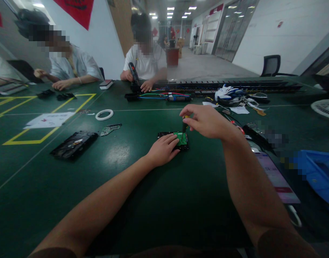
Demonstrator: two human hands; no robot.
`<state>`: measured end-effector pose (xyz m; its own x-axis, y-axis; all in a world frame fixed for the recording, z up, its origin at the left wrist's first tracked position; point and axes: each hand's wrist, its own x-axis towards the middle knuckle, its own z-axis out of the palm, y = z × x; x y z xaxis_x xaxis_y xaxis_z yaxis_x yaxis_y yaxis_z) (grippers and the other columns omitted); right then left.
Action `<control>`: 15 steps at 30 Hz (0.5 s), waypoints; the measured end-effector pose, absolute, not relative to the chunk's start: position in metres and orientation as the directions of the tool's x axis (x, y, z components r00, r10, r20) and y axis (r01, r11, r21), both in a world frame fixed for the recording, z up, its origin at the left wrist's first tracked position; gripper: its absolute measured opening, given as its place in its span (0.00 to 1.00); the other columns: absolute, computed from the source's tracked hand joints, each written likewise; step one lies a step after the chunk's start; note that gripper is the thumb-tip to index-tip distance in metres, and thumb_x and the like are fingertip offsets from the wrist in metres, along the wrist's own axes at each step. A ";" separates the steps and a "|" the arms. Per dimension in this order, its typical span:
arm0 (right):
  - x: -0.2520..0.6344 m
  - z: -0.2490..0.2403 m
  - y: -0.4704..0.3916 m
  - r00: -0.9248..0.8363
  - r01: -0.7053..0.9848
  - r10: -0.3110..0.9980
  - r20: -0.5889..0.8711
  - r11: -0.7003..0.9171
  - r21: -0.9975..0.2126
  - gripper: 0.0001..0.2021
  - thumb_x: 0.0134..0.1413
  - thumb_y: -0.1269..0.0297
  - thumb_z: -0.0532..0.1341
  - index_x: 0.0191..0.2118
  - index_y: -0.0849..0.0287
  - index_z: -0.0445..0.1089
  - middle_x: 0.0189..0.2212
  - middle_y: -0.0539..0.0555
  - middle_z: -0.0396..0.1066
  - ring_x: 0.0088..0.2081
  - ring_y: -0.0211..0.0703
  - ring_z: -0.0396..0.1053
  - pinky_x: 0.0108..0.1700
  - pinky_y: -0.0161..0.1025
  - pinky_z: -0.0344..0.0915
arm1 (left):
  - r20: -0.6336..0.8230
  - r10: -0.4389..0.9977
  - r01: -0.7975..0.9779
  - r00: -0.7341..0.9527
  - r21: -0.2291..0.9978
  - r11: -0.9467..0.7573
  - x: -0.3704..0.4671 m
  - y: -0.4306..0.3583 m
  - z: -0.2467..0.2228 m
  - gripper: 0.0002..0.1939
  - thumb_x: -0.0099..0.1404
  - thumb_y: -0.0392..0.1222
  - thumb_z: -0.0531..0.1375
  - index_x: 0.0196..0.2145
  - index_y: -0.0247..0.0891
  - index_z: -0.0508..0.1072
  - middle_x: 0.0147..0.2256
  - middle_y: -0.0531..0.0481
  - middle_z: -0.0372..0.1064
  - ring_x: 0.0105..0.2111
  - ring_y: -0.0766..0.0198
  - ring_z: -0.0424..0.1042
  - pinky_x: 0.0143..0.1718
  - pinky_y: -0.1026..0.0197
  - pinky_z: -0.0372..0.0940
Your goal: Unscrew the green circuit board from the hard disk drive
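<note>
A hard drive (pixel 183 146) with a green circuit board facing up lies on the green table in front of me. My left hand (pixel 164 148) holds it from the left, fingers across its top and thumb along the near edge, so part of the drive is hidden. Above it, my right hand (pixel 200 120) pinches the handle of a small screwdriver (pixel 184 126), dark with a yellow part near the top. The screwdriver stands nearly upright, its shaft reaching down to the board. Whether the tip sits in a screw is too small to tell.
Left of me are a black drive casing (pixel 75 144), a loose circuit board (pixel 110 129) and a white ring (pixel 104 114). A phone (pixel 277 175) and blue basket (pixel 319 172) are on the right. Gloves (pixel 226 93) lie farther back. Across the table, a person (pixel 145 61) works with a power tool.
</note>
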<state>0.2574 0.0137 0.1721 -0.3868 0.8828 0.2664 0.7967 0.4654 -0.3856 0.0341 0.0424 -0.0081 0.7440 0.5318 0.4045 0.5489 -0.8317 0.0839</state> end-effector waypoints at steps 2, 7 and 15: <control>0.258 0.171 0.014 -0.375 0.802 0.886 0.273 0.458 -0.384 0.13 0.65 0.65 0.62 0.51 0.62 0.78 0.39 0.57 0.83 0.38 0.49 0.78 0.44 0.43 0.66 | 0.403 0.533 0.549 0.744 0.085 -0.832 0.034 0.042 -0.008 0.25 0.79 0.53 0.58 0.66 0.36 0.71 0.66 0.36 0.70 0.69 0.45 0.67 0.71 0.40 0.63; 0.256 0.171 0.015 -0.402 0.797 0.875 0.269 0.479 -0.367 0.09 0.66 0.62 0.62 0.45 0.58 0.79 0.37 0.56 0.82 0.40 0.49 0.77 0.44 0.42 0.65 | 0.409 0.531 0.552 0.742 0.077 -0.831 0.034 0.041 -0.007 0.25 0.80 0.52 0.58 0.65 0.33 0.71 0.66 0.35 0.70 0.69 0.44 0.67 0.71 0.40 0.63; 0.256 0.173 0.015 -0.403 0.777 0.873 0.274 0.485 -0.403 0.08 0.65 0.62 0.64 0.44 0.57 0.78 0.41 0.56 0.82 0.41 0.49 0.78 0.44 0.41 0.66 | 0.406 0.527 0.548 0.747 0.073 -0.833 0.034 0.042 -0.008 0.25 0.80 0.53 0.58 0.65 0.34 0.72 0.67 0.35 0.70 0.70 0.44 0.66 0.72 0.41 0.62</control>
<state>0.2560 0.0145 0.1727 -0.4032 0.8733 0.2736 0.7766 0.4846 -0.4025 0.0339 0.0424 -0.0080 0.7466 0.5269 0.4062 0.5483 -0.8331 0.0728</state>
